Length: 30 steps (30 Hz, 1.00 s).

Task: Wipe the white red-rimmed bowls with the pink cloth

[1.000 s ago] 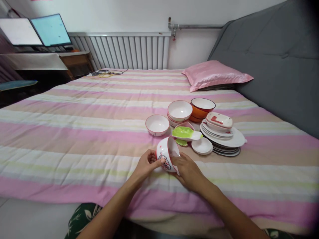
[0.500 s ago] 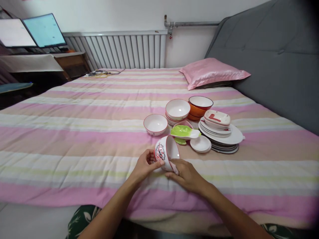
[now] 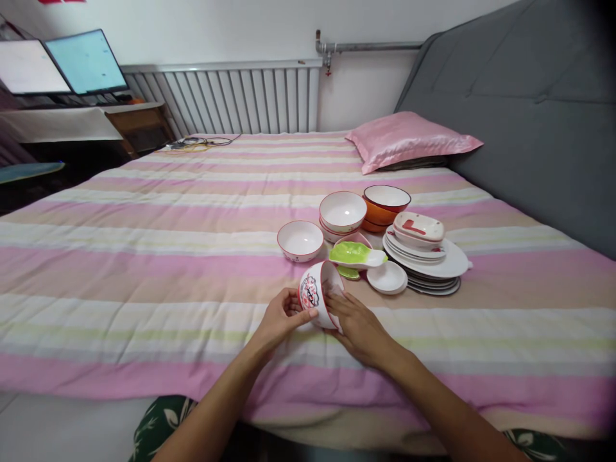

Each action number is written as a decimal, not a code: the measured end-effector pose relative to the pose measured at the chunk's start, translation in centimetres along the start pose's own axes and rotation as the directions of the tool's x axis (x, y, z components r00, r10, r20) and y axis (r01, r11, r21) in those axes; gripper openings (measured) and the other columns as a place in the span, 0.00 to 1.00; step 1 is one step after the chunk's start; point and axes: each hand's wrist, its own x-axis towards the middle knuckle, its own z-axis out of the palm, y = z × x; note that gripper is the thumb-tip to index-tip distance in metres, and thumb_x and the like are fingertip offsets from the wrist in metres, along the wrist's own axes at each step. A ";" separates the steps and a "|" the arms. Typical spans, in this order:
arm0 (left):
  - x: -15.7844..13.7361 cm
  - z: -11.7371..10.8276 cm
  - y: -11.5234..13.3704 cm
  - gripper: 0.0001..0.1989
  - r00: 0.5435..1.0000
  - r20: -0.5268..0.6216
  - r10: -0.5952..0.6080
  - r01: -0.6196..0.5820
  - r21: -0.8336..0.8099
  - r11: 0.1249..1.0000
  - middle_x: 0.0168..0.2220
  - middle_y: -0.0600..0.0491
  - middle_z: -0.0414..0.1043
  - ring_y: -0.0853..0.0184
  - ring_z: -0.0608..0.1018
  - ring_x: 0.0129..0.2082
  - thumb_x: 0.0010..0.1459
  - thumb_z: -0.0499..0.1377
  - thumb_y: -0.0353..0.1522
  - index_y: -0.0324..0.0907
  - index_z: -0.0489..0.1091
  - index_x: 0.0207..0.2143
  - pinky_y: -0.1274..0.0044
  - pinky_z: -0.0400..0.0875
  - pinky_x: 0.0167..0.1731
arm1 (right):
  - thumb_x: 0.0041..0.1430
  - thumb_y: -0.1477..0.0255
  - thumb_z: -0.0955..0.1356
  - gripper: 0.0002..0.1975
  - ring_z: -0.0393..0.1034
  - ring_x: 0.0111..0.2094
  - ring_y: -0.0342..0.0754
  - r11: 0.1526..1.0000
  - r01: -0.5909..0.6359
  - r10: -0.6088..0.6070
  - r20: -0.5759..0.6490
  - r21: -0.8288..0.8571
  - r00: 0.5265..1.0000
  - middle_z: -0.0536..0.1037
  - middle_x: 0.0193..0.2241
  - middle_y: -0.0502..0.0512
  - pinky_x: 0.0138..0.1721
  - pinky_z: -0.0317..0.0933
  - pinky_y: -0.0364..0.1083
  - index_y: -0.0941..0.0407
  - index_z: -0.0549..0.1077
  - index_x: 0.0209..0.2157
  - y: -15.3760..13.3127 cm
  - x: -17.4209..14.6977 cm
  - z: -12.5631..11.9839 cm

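Observation:
A white bowl (image 3: 312, 290) with a red rim and a printed red and black design is tipped on its side, its mouth facing right. My left hand (image 3: 283, 319) is closed on its outside, thumb along the lower wall and fingers behind the base. My right hand (image 3: 359, 327) has its fingers inside the bowl and its thumb under the lower rim, gripping that edge; the fingertips are partly hidden. Just beyond lie a green leaf-shaped dish (image 3: 353, 254) and a small white dish (image 3: 387, 278). Another red-rimmed bowl (image 3: 300, 241) stands upright behind.
Stacked white bowls (image 3: 342, 212) and orange bowls (image 3: 385, 208) stand farther back. A pile of plates (image 3: 457, 260) with square dishes (image 3: 419, 228) on top is at the right. Everything sits on a striped bedspread (image 3: 168, 269). A pink pillow (image 3: 414, 138) lies near the grey headboard (image 3: 520, 102).
My right hand has moved slightly up and its fingers reach deeper into the bowl, with the thumb now mostly beneath the rim. My left hand keeps its hold.

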 end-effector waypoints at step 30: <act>-0.1 0.1 0.0 0.28 1.000 0.016 0.003 -0.003 0.013 1.000 0.34 0.49 0.71 0.68 0.72 0.32 0.38 0.70 0.38 0.36 0.65 0.40 0.77 0.65 0.32 | 0.56 0.70 0.67 0.15 0.60 0.51 0.54 0.987 0.021 -0.033 0.071 0.162 0.997 0.73 0.49 0.54 0.49 0.50 0.52 0.51 0.69 0.46 0.1 0.9 -1.4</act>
